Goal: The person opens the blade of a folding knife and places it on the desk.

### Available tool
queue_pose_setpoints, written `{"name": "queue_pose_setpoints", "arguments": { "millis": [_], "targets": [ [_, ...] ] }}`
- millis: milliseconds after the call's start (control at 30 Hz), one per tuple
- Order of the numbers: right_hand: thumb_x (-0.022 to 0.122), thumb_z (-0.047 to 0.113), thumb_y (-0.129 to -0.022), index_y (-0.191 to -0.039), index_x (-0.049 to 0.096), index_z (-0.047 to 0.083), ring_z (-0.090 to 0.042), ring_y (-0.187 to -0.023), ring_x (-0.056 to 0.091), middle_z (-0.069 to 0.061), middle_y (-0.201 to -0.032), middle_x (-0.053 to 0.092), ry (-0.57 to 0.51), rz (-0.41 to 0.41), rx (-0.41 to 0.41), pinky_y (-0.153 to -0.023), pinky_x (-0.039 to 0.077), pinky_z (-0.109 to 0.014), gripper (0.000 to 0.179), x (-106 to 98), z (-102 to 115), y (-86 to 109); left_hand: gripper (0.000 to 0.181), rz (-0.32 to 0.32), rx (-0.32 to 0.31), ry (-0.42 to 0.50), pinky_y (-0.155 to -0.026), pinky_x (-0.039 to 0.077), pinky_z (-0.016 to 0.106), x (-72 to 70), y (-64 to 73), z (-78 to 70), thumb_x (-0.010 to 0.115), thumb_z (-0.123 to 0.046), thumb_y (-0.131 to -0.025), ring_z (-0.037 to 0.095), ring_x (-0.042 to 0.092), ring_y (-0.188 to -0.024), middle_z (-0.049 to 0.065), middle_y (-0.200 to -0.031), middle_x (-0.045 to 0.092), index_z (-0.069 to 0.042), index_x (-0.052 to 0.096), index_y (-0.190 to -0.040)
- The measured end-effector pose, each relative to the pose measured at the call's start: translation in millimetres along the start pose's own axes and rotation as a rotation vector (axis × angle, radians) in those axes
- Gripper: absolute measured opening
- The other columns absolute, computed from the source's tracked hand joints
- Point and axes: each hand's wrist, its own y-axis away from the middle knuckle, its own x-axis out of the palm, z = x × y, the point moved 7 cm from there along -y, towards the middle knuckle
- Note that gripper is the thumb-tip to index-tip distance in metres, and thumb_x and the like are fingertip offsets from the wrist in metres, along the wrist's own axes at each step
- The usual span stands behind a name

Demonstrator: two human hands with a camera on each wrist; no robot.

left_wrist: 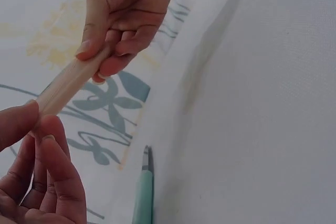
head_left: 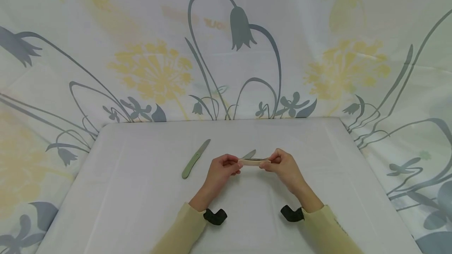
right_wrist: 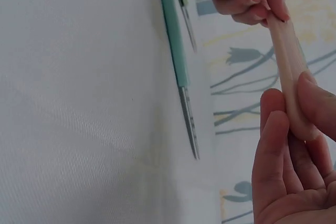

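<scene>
Between both hands, above the table, is a slim pale beige piece with rounded ends (head_left: 251, 162); a dark line runs along its top edge in the head view. What kind of thing it is, I cannot tell. My left hand (head_left: 222, 171) pinches its left end between thumb and fingers. At the other end my right hand (head_left: 287, 169) pinches it the same way. Just behind it shows the blade of a knife (head_left: 250, 154). A teal-handled knife (right_wrist: 176, 40) lies on the cloth in the right wrist view. Left of the hands lies a green-handled knife (head_left: 195, 160), blade pointing away.
A white cloth (head_left: 141, 207) covers the table. Its far edge meets a hanging sheet (head_left: 219, 69) printed with grey and yellow flowers, which also runs along both sides. Black wrist straps (head_left: 215, 217) show at the sleeves.
</scene>
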Motion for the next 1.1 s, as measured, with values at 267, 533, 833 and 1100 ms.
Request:
{"name": "queue_pose_setpoints", "arguments": {
  "millis": [267, 533, 833, 1100],
  "targets": [
    [0.081, 0.013, -0.085, -0.102, 0.067, -0.004, -0.040, -0.096, 0.068, -0.013, -0.097, 0.073, -0.010, 0.114, -0.034, -0.080, 0.054, -0.030, 0.028, 22.0, 3.4, 4.3, 0.020, -0.036, 0.063, 0.049, -0.069, 0.052, 0.026, -16.6, 2.4, -12.0, 0.075, -0.012, -0.090, 0.016, 0.066, -0.075, 0.004, -0.090, 0.069, 0.001, 0.067, -0.103],
    [0.078, 0.017, -0.088, -0.107, 0.075, 0.007, -0.021, -0.094, 0.062, -0.004, -0.099, 0.072, 0.217, 0.073, -0.081, -0.072, 0.049, -0.034, 0.022, 29.4, 11.8, 12.0, 0.018, -0.058, 0.056, 0.182, -0.067, 0.051, 0.024, -20.0, 3.1, -10.0, 0.073, -0.007, -0.091, 0.014, 0.066, -0.076, 0.005, -0.094, 0.068, 0.002, 0.065, -0.104],
    [0.079, 0.013, -0.086, -0.105, 0.073, 0.007, -0.023, -0.094, 0.063, -0.005, -0.098, 0.070, 0.130, 0.064, -0.092, -0.073, 0.050, -0.034, 0.021, 46.4, 12.0, 17.9, 0.018, 0.001, 0.020, 0.231, -0.072, 0.052, 0.027, -12.6, 5.7, -10.2, 0.073, -0.002, -0.088, 0.013, 0.068, -0.082, 0.004, -0.091, 0.068, -0.002, 0.066, -0.105],
    [0.079, 0.007, -0.085, -0.107, 0.072, 0.000, -0.022, -0.096, 0.063, -0.010, -0.101, 0.070, 0.095, 0.041, -0.116, -0.082, 0.050, -0.032, 0.024, 50.0, 14.3, 22.3, 0.024, 0.011, 0.018, 0.163, -0.070, 0.054, 0.028, -10.8, 5.4, -4.8, 0.077, -0.006, -0.086, 0.013, 0.066, -0.085, 0.002, -0.091, 0.069, 0.000, 0.067, -0.107]
  ]
}}
